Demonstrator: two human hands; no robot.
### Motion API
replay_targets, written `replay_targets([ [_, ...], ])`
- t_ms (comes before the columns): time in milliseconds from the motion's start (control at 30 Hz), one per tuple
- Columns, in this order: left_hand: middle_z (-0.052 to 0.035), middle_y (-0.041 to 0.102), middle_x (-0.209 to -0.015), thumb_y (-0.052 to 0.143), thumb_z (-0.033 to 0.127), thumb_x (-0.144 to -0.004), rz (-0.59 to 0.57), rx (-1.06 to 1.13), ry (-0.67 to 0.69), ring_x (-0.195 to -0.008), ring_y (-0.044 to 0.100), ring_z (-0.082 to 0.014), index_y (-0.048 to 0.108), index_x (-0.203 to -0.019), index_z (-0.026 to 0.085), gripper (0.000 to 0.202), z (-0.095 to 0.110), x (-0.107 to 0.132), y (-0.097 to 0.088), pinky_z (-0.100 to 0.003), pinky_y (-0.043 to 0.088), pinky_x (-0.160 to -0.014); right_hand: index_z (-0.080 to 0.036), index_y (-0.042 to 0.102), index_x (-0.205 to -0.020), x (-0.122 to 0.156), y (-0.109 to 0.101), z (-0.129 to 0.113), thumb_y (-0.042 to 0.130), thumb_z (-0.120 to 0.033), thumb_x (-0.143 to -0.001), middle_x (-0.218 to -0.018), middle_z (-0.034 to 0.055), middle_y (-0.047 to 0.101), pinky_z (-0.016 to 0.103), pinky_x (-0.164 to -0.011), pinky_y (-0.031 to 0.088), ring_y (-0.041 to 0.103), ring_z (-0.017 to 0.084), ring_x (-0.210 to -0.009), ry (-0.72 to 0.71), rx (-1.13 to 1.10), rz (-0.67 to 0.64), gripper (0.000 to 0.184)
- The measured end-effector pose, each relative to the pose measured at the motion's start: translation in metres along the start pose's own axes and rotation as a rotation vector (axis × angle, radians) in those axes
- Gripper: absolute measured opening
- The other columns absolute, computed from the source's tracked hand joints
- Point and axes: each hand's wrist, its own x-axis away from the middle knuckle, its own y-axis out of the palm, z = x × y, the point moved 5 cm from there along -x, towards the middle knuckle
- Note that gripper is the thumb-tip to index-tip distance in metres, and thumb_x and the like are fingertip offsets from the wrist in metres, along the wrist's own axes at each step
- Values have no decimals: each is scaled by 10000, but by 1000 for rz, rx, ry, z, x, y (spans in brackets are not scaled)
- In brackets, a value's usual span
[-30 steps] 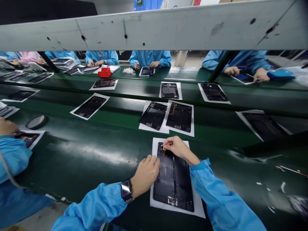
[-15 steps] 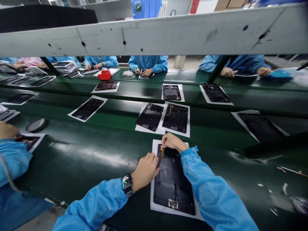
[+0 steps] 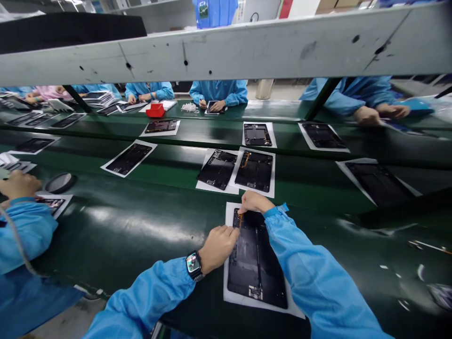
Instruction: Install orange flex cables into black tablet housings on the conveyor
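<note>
A black tablet back shell lies on a white paper sheet on the green bench in front of me. My left hand, with a smartwatch on the wrist, rests curled against the shell's left edge. At the shell's top left corner my right hand pinches a small orange flex cable.
Two more black shells on paper lie just beyond on the green conveyor belt, with others further along. A co-worker's blue sleeve and a round black lid are at left. People in blue coats work opposite under a grey beam.
My right hand has slid up and left to the shell's top corner, its sleeve now lying across the shell. The left hand stayed at the left edge. My view rose slightly.
</note>
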Motion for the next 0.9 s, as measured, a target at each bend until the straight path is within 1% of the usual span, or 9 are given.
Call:
replay_targets([
  [100,-67,604,-877,426,141,-979,-8,23,6,-834,614,-210,545,-1071,153,151,0,0,3,-328,505,-691,-198,642,-753,11,3,2,851,-387,-637,-770,34,673,276,-562,387,632,218,-736,-3,27,65,305],
  [267,-67,609,-919,409,131,-979,-34,55,47,-840,620,-192,543,-1122,155,197,1,0,7,-315,517,-724,-227,582,-892,22,14,4,822,-493,-672,-865,24,673,275,-577,355,633,221,-804,-59,60,144,421],
  [333,-66,616,-926,422,126,-975,-26,75,74,-833,625,-189,544,-1119,153,191,1,1,7,-308,515,-720,-222,566,-916,26,16,3,806,-485,-701,-870,41,670,280,-578,344,636,237,-813,-82,81,165,417],
  [433,-67,622,-919,444,124,-968,6,110,97,-815,632,-186,546,-1123,148,188,1,5,5,-303,516,-714,-216,553,-967,35,17,-3,781,-422,-758,-913,61,672,286,-609,341,641,251,-847,-154,118,202,372],
  [567,-74,640,-964,407,129,-981,90,146,119,-818,641,-171,560,-1149,141,227,0,10,3,-302,528,-730,-217,530,-1027,45,20,-2,710,-408,-849,-981,53,668,294,-660,355,639,240,-888,-231,144,270,317],
  [667,-90,649,-1095,410,132,-981,195,180,121,-925,645,-176,592,-1118,141,228,-2,12,2,-301,535,-777,-207,506,-1065,46,24,4,649,-432,-899,-1041,66,643,300,-674,361,631,237,-903,-221,145,328,314],
  [767,-87,656,-1168,438,134,-976,273,236,132,-1057,624,-190,612,-1102,140,215,-3,14,5,-315,527,-876,-208,502,-1075,46,27,7,643,-424,-907,-1046,68,618,302,-652,349,631,229,-852,-241,171,365,308],
  [833,-75,669,-1173,446,150,-982,260,265,132,-1078,621,-185,615,-1117,150,217,-3,14,10,-316,520,-906,-214,506,-1055,44,28,9,669,-414,-892,-1013,50,613,299,-636,339,629,220,-815,-269,162,369,305],
  [900,-65,676,-1178,451,164,-987,216,268,137,-1067,628,-183,615,-1131,160,218,-3,15,16,-321,523,-895,-223,506,-1033,42,27,13,699,-412,-870,-986,32,615,294,-631,332,624,216,-805,-276,115,360,316],
])
